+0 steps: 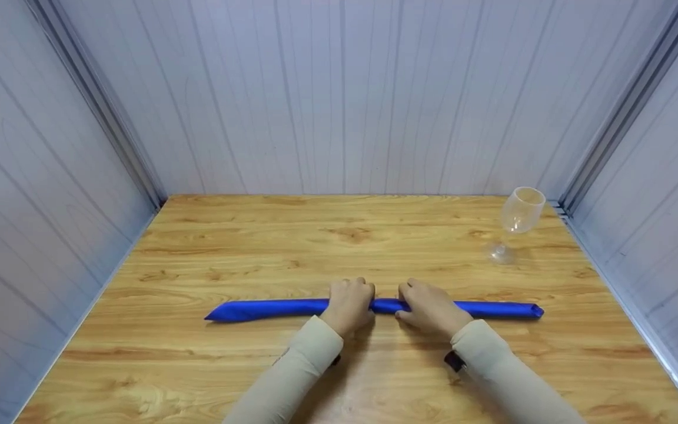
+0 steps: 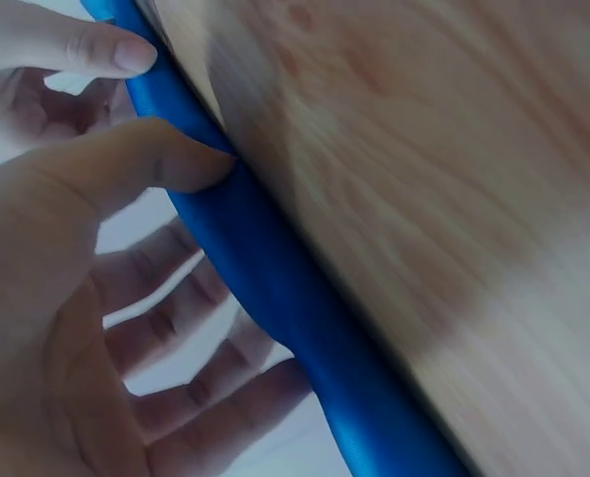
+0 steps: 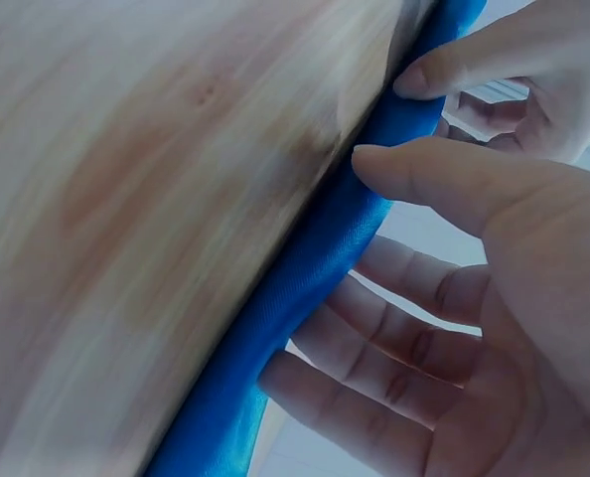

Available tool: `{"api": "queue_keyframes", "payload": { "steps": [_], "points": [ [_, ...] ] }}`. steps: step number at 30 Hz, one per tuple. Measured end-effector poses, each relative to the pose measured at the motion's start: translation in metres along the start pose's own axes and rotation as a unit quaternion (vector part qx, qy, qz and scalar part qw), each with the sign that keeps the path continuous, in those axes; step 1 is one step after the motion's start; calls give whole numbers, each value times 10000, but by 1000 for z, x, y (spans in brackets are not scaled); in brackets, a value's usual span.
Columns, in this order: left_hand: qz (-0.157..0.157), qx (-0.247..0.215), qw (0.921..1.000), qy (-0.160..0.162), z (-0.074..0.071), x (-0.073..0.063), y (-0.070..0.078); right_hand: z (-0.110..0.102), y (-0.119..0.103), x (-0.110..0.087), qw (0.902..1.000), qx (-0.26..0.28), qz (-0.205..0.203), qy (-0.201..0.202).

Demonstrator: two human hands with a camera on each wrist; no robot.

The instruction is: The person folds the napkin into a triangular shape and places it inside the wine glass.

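Note:
A shiny blue cloth (image 1: 283, 308), rolled into a long narrow strip, lies from left to right across the wooden table. Its left end tapers to a point; the right end shows a small open fold. Near its middle my left hand (image 1: 349, 305) holds the roll, thumb on the near side and fingers on the far side. Just to the right, my right hand (image 1: 430, 309) grips it the same way. A short stretch of cloth shows between the hands. Both wrist views show the thumbs and fingertips touching the blue roll (image 2: 255, 234).
A clear wine glass (image 1: 521, 211) stands upright toward the back right of the wooden table (image 1: 245, 247). Pale panelled walls (image 1: 339, 106) rise at the back and on both sides. Dark straps show at both wrists.

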State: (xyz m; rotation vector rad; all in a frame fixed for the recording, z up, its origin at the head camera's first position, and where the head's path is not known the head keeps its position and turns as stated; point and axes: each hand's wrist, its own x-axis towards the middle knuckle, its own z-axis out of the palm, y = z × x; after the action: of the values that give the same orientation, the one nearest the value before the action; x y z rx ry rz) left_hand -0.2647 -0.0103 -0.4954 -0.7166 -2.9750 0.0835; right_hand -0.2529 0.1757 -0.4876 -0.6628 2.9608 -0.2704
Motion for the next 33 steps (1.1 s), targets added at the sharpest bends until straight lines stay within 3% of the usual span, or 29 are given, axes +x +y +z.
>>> {"api": "queue_keyframes", "payload": {
  "steps": [4, 11, 18, 26, 30, 33],
  "points": [
    [-75, 27, 10000, 14, -1, 3, 4, 0, 0, 0, 10000, 28, 11, 18],
    [41, 135, 9992, 367, 4, 2, -2, 3, 1, 0, 9996, 169, -22, 206],
    [59, -512, 9967, 629, 2, 3, -7, 3, -1, 3, 9986, 373, 241, 272],
    [-30, -1055, 9878, 1146, -3, 6, -11, 4, -3, 7, 9972, 476, 387, 423],
    [-21, -1164, 9818, 1501, -5, 5, -11, 7, -2, 9, 9949, 535, 369, 774],
    [-46, -1354, 9715, 1944, -7, 6, -11, 8, -1, 13, 9900, 707, 365, 1162]
  ]
}}
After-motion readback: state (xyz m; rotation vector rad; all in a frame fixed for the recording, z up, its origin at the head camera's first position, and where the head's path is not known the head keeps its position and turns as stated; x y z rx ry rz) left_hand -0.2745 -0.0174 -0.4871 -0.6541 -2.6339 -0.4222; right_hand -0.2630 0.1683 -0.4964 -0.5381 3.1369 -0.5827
